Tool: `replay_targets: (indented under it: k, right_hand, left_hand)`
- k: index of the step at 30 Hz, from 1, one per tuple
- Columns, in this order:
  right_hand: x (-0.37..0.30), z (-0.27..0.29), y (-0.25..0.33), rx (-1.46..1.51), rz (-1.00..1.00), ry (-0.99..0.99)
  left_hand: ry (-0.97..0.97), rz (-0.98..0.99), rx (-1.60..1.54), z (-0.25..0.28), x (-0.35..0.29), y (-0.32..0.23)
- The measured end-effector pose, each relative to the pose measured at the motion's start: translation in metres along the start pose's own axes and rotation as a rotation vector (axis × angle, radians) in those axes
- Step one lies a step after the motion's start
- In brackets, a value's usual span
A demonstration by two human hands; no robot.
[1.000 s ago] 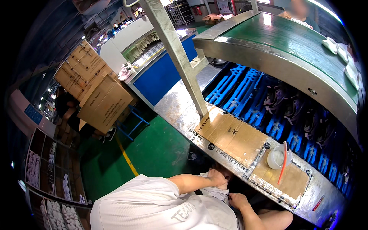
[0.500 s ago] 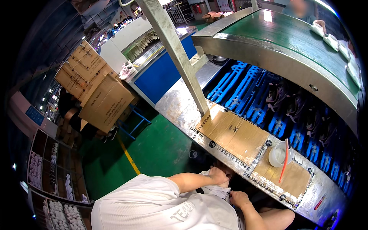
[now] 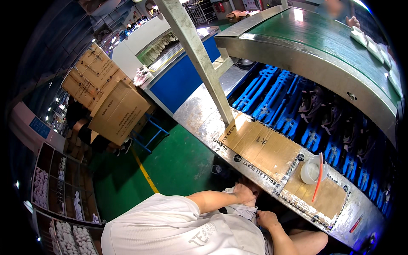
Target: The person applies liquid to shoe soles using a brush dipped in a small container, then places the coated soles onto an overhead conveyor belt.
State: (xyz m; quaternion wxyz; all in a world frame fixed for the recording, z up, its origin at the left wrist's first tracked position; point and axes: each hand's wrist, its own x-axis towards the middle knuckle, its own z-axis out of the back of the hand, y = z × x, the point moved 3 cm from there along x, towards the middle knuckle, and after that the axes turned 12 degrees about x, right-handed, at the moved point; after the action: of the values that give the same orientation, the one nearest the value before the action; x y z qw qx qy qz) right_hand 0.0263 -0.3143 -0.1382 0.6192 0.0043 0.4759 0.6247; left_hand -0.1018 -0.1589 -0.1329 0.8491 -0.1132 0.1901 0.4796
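Left grip: the left hand (image 3: 244,193) was curled shut on a bunch of pale grey cloth (image 3: 242,208), pressed up against the near edge of the steel tabletop (image 3: 199,114).
Cloth: it sat low, just below that edge, bunched between both hands and close to the body.
Right grip: the right hand (image 3: 267,219) was pinched closed on the lower part of the same cloth, just beside the left.
Tabletop, centre: a flat cardboard sheet (image 3: 263,148) lay taped down on the steel.
Tabletop, right: a white cup (image 3: 312,172) stood on the cardboard with a red stick (image 3: 317,178) leaning out of it.
Beyond: blue racks (image 3: 276,97) sat under the green conveyor (image 3: 331,42), with white pieces (image 3: 374,44) riding on the belt.
Risk: I'd judge the cloth could snag on the tabletop's metal lip if tugged upward, and a jerk of the arms might knock the cup over.
Hard to tell: the fingers were mostly buried in the cloth, so what the cloth actually was stayed unclear; the cup's contents couldn't be made out.
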Motion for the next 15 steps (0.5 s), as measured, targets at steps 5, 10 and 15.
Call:
replay_targets:
  k: [5,10,15]
  right_hand:
    - [0.006,-0.009,-0.007,-0.003,-0.003,-0.028]
    - [0.007,-0.011,-0.008,-0.006,0.020,-0.029]
    - [0.008,-0.013,-0.011,-0.005,0.009,-0.030]
  left_hand:
    - [-0.024,0.000,-0.002,-0.012,0.003,0.003]
    - [-0.003,0.024,0.019,-0.029,0.010,0.007]
    - [0.047,0.004,0.002,-0.022,0.009,0.004]
